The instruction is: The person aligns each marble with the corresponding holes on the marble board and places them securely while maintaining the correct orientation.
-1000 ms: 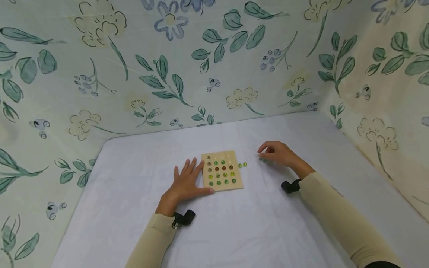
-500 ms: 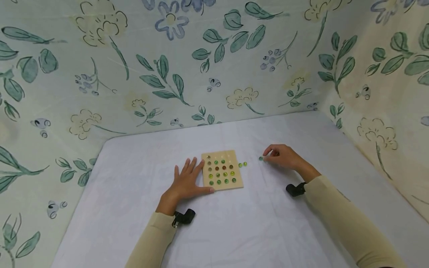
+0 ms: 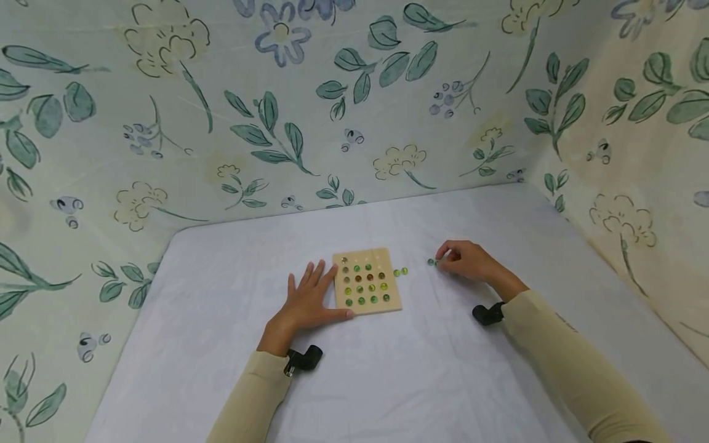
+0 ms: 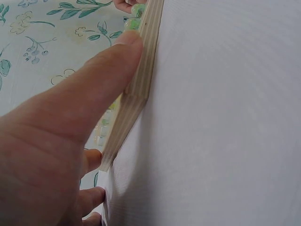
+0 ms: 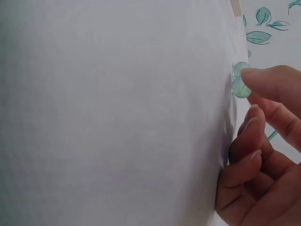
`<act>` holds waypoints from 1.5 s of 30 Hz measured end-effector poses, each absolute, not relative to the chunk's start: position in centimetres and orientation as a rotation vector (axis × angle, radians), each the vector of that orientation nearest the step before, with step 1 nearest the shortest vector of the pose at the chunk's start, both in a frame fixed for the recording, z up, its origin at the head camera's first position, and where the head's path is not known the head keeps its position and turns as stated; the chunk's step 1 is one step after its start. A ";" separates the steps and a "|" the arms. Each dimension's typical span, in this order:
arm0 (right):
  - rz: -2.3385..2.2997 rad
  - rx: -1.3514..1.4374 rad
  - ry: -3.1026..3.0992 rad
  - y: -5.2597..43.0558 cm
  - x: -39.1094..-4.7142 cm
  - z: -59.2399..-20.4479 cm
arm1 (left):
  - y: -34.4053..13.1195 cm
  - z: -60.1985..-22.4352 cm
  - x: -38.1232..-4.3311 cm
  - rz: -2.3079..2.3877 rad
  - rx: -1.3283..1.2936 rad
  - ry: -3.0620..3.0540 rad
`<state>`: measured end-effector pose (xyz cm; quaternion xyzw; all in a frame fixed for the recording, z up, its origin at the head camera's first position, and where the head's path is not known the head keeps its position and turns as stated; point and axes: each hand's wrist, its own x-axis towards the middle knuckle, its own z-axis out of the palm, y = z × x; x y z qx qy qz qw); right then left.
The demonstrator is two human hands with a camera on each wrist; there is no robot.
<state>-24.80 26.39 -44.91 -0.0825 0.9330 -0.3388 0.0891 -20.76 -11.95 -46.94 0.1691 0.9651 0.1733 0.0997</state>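
Note:
A square wooden board [image 3: 368, 310] lies on the white cloth, green, yellow and reddish-brown marbles sitting in rows of its hollows. My left hand [image 3: 306, 303] is spread along its left side, thumb at the near edge and fingertips at the left edge. In the left wrist view, the thumb [image 4: 101, 75] lies against the board's layered edge [image 4: 149, 52]. Right of the board, my right hand [image 3: 466, 259] pinches a pale green marble [image 5: 241, 88] between thumb and forefinger, other fingers curled. A second bluish-green marble [image 3: 430, 262] sits right beside it.
Two yellow-green marbles [image 3: 400, 272] lie on the cloth by the board's right edge. Behind and to the right stand floral fabric walls [image 3: 343, 111]. White cloth [image 3: 388, 381] covers the table around both hands.
My right hand has shifted a little right and toward me, uncovering the bluish-green marble. A second marble now shows at its fingertips. The left hand and board have stayed put.

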 end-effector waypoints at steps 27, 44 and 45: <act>-0.947 -0.222 2.799 26.0 -24.9 -45.1 | -11.9 -46.5 -20.7 0.518 0.501 2.859; -0.943 -0.214 2.804 26.0 -24.5 -44.9 | -11.9 -47.1 -20.5 0.529 0.493 2.866; -0.944 -0.209 2.802 26.0 -24.5 -45.0 | -11.9 -47.1 -20.5 0.524 0.490 2.864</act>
